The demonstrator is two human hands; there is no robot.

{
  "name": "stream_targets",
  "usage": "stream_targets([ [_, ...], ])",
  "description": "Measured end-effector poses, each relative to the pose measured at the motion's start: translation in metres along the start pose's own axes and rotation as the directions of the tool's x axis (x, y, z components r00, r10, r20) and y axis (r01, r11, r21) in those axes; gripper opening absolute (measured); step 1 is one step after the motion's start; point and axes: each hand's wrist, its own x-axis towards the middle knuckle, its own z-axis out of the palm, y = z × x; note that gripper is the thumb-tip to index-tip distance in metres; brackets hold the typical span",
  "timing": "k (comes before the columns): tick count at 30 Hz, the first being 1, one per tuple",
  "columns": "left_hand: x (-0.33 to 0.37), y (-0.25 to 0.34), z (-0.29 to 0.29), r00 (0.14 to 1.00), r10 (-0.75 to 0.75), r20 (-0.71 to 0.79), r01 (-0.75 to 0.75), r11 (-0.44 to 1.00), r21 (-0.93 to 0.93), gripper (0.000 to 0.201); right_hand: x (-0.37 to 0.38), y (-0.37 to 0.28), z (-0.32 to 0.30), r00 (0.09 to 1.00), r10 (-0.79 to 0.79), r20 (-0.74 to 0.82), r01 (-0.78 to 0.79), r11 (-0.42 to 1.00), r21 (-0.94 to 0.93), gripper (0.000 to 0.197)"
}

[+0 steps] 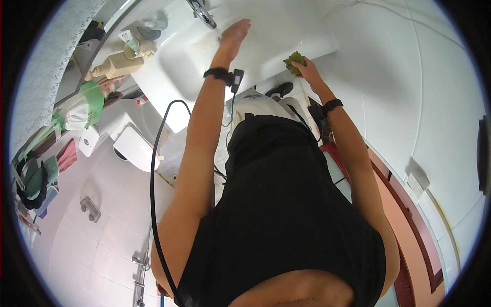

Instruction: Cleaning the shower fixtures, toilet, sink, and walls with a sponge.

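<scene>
I stand over a white washbasin (pixel 179 66). My left hand (pixel 234 35) reaches flat into the bowl with fingers apart, just below the chrome tap (pixel 202 13), and holds nothing. My right hand (pixel 306 69) grips a green scrub sponge (pixel 293 61) pressed against the basin's right front rim. Both wrists wear black bands, and a small black device hangs off the left one.
Soap bottles (pixel 120 64) and a tube stand on the basin's left ledge. A green-and-white spray bottle (pixel 84 107) and a white toilet (pixel 134 146) lie to the left. A black hose (pixel 153 194) runs down. White tiled walls surround; a brown door frame (pixel 404 204) is at right.
</scene>
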Motion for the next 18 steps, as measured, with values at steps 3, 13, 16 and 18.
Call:
stream_targets([
  [3,0.004,-0.026,0.004,0.944,-0.328,0.030,0.326,0.915,-0.238,0.054,-0.002,-0.012,0.015,0.997,0.008,0.083,-0.008,1.000,-0.010,0.050],
  [13,-0.067,-0.023,-0.021,0.773,-0.628,0.093,0.514,0.532,-0.673,0.064,0.032,-0.045,0.084,0.961,-0.035,0.274,-0.013,0.985,0.172,0.052],
  [16,-0.080,-0.016,-0.011,0.810,-0.573,0.126,0.443,0.456,-0.772,0.058,0.045,-0.063,0.139,0.878,-0.183,0.442,0.188,0.982,0.032,0.056],
  [18,-0.094,-0.040,-0.043,0.872,-0.485,-0.069,0.263,0.583,-0.768,0.048,0.053,-0.074,0.170,0.837,-0.338,0.430,0.398,0.916,-0.053,0.059],
])
